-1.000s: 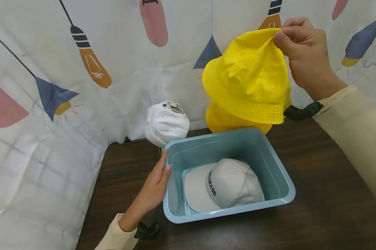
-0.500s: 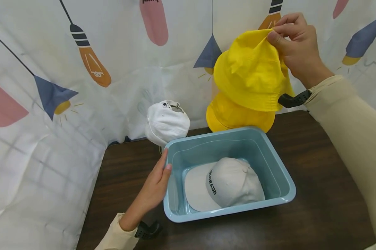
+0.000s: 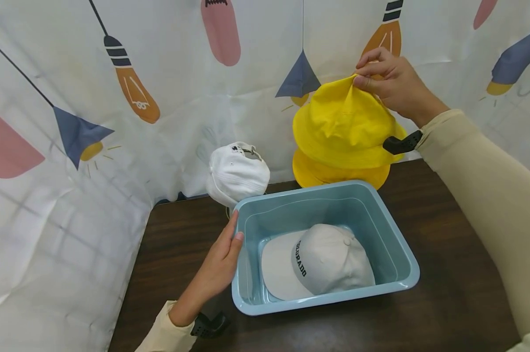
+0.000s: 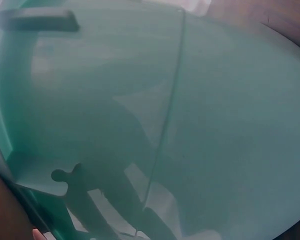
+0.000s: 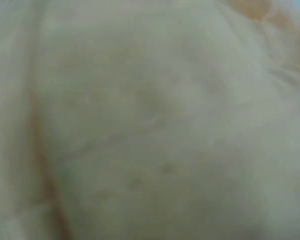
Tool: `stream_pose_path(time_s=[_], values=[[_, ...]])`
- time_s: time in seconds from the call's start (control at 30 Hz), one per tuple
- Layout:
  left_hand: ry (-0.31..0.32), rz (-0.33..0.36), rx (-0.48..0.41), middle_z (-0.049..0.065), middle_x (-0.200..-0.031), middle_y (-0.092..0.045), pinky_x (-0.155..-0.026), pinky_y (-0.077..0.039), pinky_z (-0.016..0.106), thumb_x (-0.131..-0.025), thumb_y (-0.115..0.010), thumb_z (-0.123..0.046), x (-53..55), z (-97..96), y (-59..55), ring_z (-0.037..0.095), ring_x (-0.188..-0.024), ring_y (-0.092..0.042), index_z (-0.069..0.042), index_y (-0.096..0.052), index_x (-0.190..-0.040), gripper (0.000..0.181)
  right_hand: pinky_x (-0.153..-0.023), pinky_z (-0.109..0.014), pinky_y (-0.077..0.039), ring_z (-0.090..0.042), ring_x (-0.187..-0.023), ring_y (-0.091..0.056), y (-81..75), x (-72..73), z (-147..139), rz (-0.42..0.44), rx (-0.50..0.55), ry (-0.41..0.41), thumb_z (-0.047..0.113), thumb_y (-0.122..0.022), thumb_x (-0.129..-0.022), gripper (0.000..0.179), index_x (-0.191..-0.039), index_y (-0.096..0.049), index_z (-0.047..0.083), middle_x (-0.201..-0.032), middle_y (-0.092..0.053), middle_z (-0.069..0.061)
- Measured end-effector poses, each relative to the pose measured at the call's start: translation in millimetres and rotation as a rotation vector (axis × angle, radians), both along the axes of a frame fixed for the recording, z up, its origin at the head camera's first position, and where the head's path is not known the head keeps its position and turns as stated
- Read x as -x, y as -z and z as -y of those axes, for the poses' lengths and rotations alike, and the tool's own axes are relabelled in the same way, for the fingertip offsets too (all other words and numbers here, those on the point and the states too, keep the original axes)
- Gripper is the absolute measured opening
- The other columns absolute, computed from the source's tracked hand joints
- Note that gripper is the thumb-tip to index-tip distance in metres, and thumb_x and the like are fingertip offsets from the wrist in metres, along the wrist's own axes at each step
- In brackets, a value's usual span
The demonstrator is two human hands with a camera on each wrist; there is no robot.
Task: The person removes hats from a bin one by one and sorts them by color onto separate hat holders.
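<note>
In the head view my right hand (image 3: 394,85) pinches a yellow bucket hat (image 3: 342,124) by the top of its crown, so the hat hangs brim down. Just under it is a second, deeper yellow hat (image 3: 326,176), mostly covered; whether the two touch I cannot tell. My left hand (image 3: 216,266) rests with straight fingers against the left side of a light blue plastic bin (image 3: 326,300), its thumb by the rim. Inside the bin lies a white cap (image 3: 335,259) with dark lettering, visor to the left. The bin's wall (image 4: 140,100) fills the left wrist view.
Another white cap (image 3: 238,171) stands behind the bin's left back corner, near the patterned cloth backdrop (image 3: 181,88). Everything stands on a dark wooden table (image 3: 445,244). The right wrist view is a blurred pale surface (image 5: 150,110).
My right hand has carried the bucket hat back over the second yellow hat, then left and down towards it. My left hand, the bin and the white caps stay in place.
</note>
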State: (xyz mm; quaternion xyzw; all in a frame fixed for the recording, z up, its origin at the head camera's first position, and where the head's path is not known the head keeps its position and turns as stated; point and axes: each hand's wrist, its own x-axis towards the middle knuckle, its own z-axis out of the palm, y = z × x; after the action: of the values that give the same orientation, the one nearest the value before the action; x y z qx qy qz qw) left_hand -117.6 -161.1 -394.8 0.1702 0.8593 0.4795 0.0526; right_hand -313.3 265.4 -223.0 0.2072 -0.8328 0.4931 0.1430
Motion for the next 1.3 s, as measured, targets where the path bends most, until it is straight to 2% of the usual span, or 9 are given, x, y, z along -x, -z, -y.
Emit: stream_pose_path(time_s=[0.1,0.23,0.33,0.4,0.5,0.6,0.97,1.13,1.3], values=[[-0.007,0.010,-0.001,0.011,-0.173,-0.010,-0.118,-0.023,0.061,-0.112,-0.037,-0.019,-1.0,-0.2,-0.4,0.039,-0.156,-0.018,-0.012,-0.006,-0.165,0.062,-0.097,-0.008,-0.042,-0.011,-0.118,-0.040,4.9,4.5,-2,0.023,-0.047,-0.013,0.016,-0.063,-0.101,0.027,-0.115,-0.074,-0.005,-0.121,-0.049,0.011],[-0.007,0.016,-0.004,0.009,-0.173,-0.010,-0.118,-0.024,0.060,-0.112,-0.038,-0.020,-0.6,-0.6,0.3,0.038,-0.157,-0.017,-0.013,-0.006,-0.166,0.062,-0.110,-0.023,-0.038,-0.011,-0.123,-0.036,14.6,7.4,-4,0.056,-0.130,-0.001,0.020,-0.062,-0.102,0.030,-0.116,-0.073,-0.004,-0.124,-0.047,0.013],[-0.002,0.015,-0.004,0.011,-0.173,-0.010,-0.117,-0.024,0.062,-0.112,-0.037,-0.020,0.1,-0.9,0.9,0.039,-0.156,-0.017,-0.012,-0.006,-0.166,0.062,-0.114,-0.030,-0.037,-0.012,-0.125,-0.035,21.8,7.1,-5,0.071,-0.154,0.009,0.023,-0.062,-0.102,0.032,-0.116,-0.074,-0.003,-0.127,-0.047,0.013],[-0.003,0.017,-0.002,0.011,-0.173,-0.010,-0.117,-0.025,0.062,-0.112,-0.037,-0.020,0.0,-1.2,0.8,0.039,-0.156,-0.018,-0.012,-0.006,-0.166,0.062,-0.112,-0.024,-0.039,-0.013,-0.126,-0.036,26.1,6.6,-6,0.078,-0.152,0.008,0.025,-0.063,-0.102,0.032,-0.117,-0.074,-0.001,-0.128,-0.047,0.012],[-0.004,0.018,0.001,0.011,-0.173,-0.011,-0.117,-0.025,0.061,-0.112,-0.037,-0.020,-0.3,-1.3,0.6,0.039,-0.156,-0.018,-0.011,-0.006,-0.165,0.062,-0.102,-0.012,-0.043,-0.014,-0.124,-0.038,31.9,5.8,-6,0.078,-0.142,-0.008,0.025,-0.063,-0.102,0.032,-0.117,-0.074,-0.001,-0.127,-0.047,0.011],[-0.006,0.021,0.005,0.010,-0.173,-0.011,-0.118,-0.024,0.060,-0.112,-0.037,-0.019,-0.7,-1.0,0.3,0.038,-0.156,-0.017,-0.011,-0.006,-0.165,0.062,-0.094,-0.006,-0.044,-0.015,-0.122,-0.040,37.2,5.8,-6,0.093,-0.128,-0.025,0.024,-0.063,-0.102,0.032,-0.118,-0.074,-0.001,-0.126,-0.047,0.011],[-0.003,0.019,0.004,0.011,-0.173,-0.010,-0.118,-0.025,0.059,-0.112,-0.037,-0.019,0.4,-0.5,0.5,0.038,-0.156,-0.017,-0.011,-0.005,-0.165,0.062,-0.090,-0.008,-0.047,-0.016,-0.120,-0.042,53.1,5.7,-1,0.138,-0.065,-0.040,0.024,-0.066,-0.100,0.029,-0.114,-0.076,0.001,-0.125,-0.050,0.009],[-0.003,0.021,0.002,0.010,-0.173,-0.011,-0.118,-0.025,0.060,-0.113,-0.037,-0.020,0.3,-0.4,0.5,0.038,-0.156,-0.018,-0.012,-0.005,-0.165,0.062,-0.089,-0.008,-0.046,-0.015,-0.119,-0.043,57.4,4.8,1,0.139,-0.092,-0.033,0.026,-0.067,-0.100,0.029,-0.115,-0.076,0.002,-0.124,-0.051,0.009],[-0.006,0.022,0.000,0.010,-0.173,-0.011,-0.118,-0.025,0.060,-0.113,-0.037,-0.021,0.2,-0.3,0.6,0.038,-0.156,-0.018,-0.012,-0.006,-0.165,0.062,-0.095,-0.009,-0.045,-0.015,-0.121,-0.044,58.1,1.9,2,0.158,-0.145,-0.005,0.034,-0.067,-0.099,0.036,-0.126,-0.073,0.010,-0.127,-0.052,0.007]])
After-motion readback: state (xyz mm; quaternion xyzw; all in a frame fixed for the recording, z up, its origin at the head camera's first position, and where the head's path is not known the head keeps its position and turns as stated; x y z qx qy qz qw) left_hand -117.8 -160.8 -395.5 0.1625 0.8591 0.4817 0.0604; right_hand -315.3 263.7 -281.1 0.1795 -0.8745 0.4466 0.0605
